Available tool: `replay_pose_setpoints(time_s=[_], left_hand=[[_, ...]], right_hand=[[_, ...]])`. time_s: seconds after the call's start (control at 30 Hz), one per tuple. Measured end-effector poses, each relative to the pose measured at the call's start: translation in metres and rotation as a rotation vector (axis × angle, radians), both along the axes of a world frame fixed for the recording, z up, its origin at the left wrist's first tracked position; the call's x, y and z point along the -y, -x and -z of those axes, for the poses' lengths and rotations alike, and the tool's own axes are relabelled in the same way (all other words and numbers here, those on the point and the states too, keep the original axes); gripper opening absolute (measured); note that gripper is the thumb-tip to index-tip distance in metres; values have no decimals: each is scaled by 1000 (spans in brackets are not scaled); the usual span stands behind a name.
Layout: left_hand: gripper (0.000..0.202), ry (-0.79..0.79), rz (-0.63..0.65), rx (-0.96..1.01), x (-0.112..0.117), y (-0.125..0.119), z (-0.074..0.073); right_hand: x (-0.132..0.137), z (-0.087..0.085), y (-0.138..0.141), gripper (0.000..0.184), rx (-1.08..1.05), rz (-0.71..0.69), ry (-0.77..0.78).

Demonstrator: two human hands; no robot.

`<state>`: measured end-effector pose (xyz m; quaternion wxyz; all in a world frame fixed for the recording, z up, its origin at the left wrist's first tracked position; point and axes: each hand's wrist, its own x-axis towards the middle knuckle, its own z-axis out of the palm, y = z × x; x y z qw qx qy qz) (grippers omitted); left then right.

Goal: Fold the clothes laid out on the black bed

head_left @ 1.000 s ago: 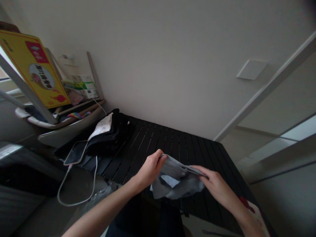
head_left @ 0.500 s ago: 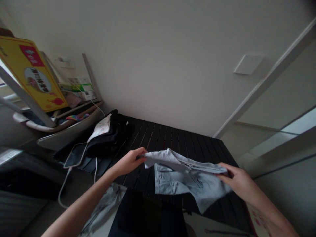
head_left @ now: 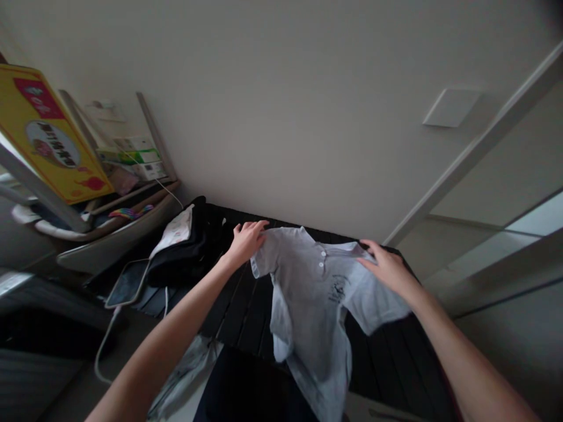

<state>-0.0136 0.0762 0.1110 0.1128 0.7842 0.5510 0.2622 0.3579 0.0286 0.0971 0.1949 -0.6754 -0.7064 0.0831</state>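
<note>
A light grey short-sleeved polo shirt [head_left: 308, 287] is spread out in front of me, with two buttons below the collar and a dark print on the chest. My left hand [head_left: 247, 241] grips it at the left shoulder, near the sleeve. At the other shoulder, beside the collar, my right hand [head_left: 385, 268] has the fabric between thumb and fingers. The upper part of the shirt is over the black slatted table [head_left: 233, 310]; its lower end hangs past the near edge toward my lap.
Left on the table are a black folded item [head_left: 176, 264] with a white cloth on it, and a phone [head_left: 127, 284] with a charging cable. A yellow box [head_left: 53, 135] stands on a cart beyond. Pale fabric [head_left: 189, 369] lies below my left forearm. A wall rises behind the table.
Both hands have moved away from me, toward the wall. The bunched, folded shirt has opened out, so its front, buttons and print now show.
</note>
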Motion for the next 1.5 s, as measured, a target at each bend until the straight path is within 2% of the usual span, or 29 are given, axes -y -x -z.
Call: replay_pose_setpoints(time_s=[0.07,0.13,0.27,0.33,0.43,0.5,0.57,0.7,0.77,0.83,0.9,1.0,1.13,1.23,1.33,1.5], left_hand=[[42,-68,-69,-43,-8,-17,15],[45,-70,-44,-63,-4,-36,36],[27,64,94,-152,14,-69,93],[28,174,125,-215,19,-81,121],[36,257,93,-256,19,-84,152],[41,270,60,-290,18,-75,163],[44,260,31,-329,19,-58,167],[45,287,22,-353,25,-12,167],[45,318,44,-341,30,7,164],[45,321,67,-334,33,15,161],[40,291,50,-342,31,11,157],[35,243,-42,-320,19,-11,156],[50,189,-275,-297,-9,-42,165],[57,193,-394,-342,-28,-51,176],[56,235,-371,-379,-40,-50,187],[52,251,-296,-420,-47,-40,196]], right_hand=[[-12,19,17,58,214,98,-156],[-14,46,33,59,335,82,-183],[-8,112,57,51,377,-49,19],[-5,143,62,52,364,-61,139],[-5,179,53,52,344,-52,251],[-6,195,33,49,346,-28,259],[-6,207,5,49,336,33,251],[-4,220,-41,58,253,139,294],[-5,220,-50,59,226,158,327],[-11,219,-50,59,218,186,359],[-21,217,-45,60,218,213,378],[-42,214,-38,60,220,235,370],[-66,202,-32,56,251,269,294],[-66,191,-11,56,288,237,159],[-49,189,30,57,310,119,36],[-2,204,101,60,225,-104,-20]])
